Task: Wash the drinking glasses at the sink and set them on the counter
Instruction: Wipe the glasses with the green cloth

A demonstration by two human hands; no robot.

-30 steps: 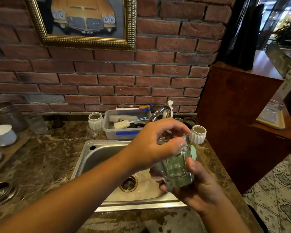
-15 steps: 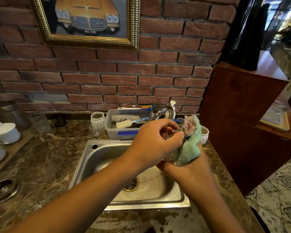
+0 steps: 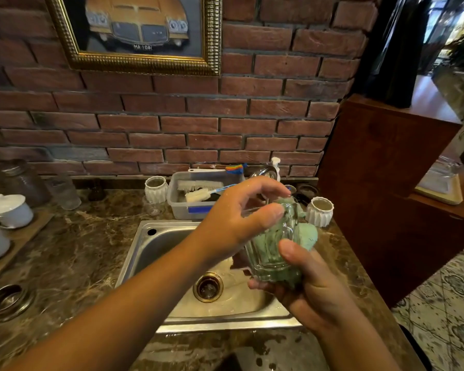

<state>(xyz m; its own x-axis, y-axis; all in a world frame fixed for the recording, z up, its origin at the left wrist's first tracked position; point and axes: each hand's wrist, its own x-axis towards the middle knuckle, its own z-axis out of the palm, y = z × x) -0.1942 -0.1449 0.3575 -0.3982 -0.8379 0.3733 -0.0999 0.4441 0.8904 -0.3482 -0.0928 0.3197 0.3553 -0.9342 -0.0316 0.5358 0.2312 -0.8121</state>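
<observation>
Over the right side of the steel sink (image 3: 145, 253) I hold a clear ribbed drinking glass (image 3: 268, 258), tilted slightly. My left hand (image 3: 236, 220) pinches its rim, thumb in front and fingers over the top. My right hand (image 3: 308, 287) cups the base from below, thumb pressed on the front, with a green cloth (image 3: 309, 235) bunched between palm and glass. The cloth shows green through the glass wall and sticks out behind it. Another clear glass (image 3: 65, 195) stands on the counter at the back left.
Behind the sink sit a plastic tub (image 3: 184, 210) of brushes, the faucet (image 3: 263, 171) and two white ribbed cups (image 3: 156, 188) (image 3: 319, 211). White lidded cups (image 3: 11, 210) rest on a wooden tray at left by a jar (image 3: 24, 180). A wooden cabinet (image 3: 386, 183) borders the right.
The cloth, wrapped over the glass's top half a second ago, is now lower, around its back and base. The glass shows again, and my right thumb is on its front.
</observation>
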